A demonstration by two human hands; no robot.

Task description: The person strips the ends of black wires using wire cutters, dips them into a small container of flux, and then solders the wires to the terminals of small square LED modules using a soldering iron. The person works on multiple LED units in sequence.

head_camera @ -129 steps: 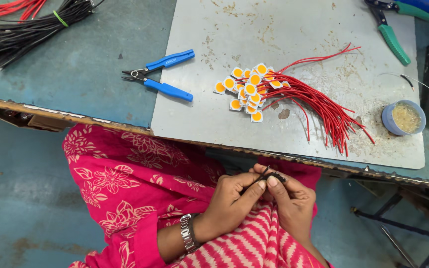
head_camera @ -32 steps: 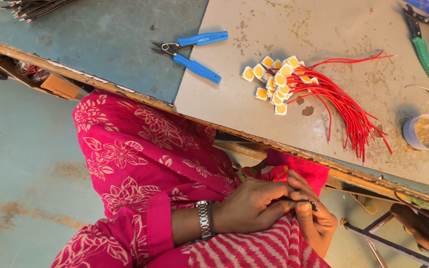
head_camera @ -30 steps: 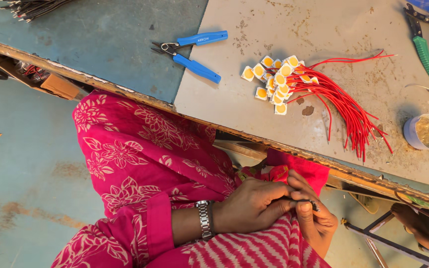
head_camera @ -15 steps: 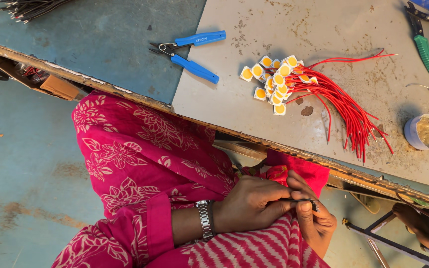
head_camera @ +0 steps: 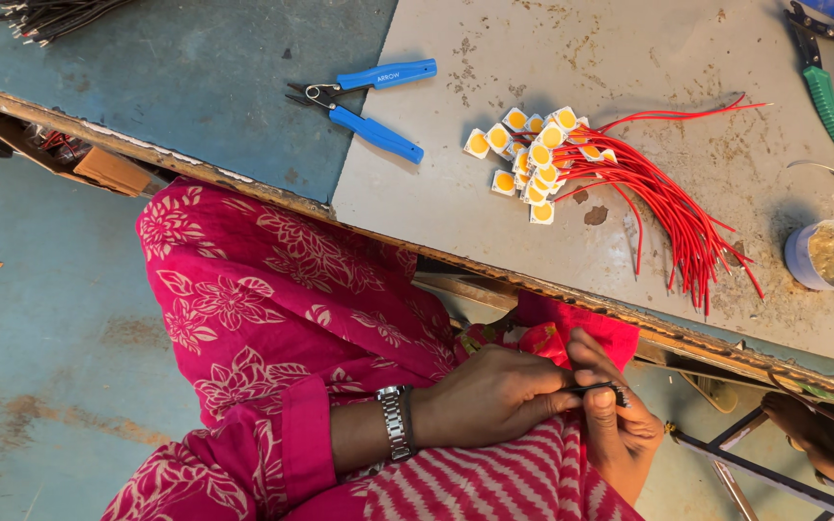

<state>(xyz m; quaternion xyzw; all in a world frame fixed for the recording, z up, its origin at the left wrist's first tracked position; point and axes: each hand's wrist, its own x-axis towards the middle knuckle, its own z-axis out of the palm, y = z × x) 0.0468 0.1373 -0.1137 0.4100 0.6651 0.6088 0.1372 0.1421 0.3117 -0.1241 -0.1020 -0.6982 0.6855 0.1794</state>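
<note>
Both my hands are down in my lap, below the table edge, over pink patterned cloth. My left hand [head_camera: 494,400], with a metal watch on the wrist, pinches a thin short black wire piece [head_camera: 598,389] at its fingertips. My right hand [head_camera: 620,429] grips the same piece from the other side. On the grey board [head_camera: 436,193] above lies a bundle of red wires [head_camera: 668,203] tipped with several small yellow square chips [head_camera: 531,159].
Blue-handled cutters [head_camera: 374,101] lie half on the board's left edge. Green-handled pliers [head_camera: 827,92] sit at the top right, and a small round tub of paste [head_camera: 827,256] stands at the right. Black wires [head_camera: 50,14] lie at the top left. Metal frame bars [head_camera: 764,473] show under the table.
Since the oldest frame the view has swung and the hands sit lower right in it. Over the last second the hands have stayed together on the wire piece, with barely any motion.
</note>
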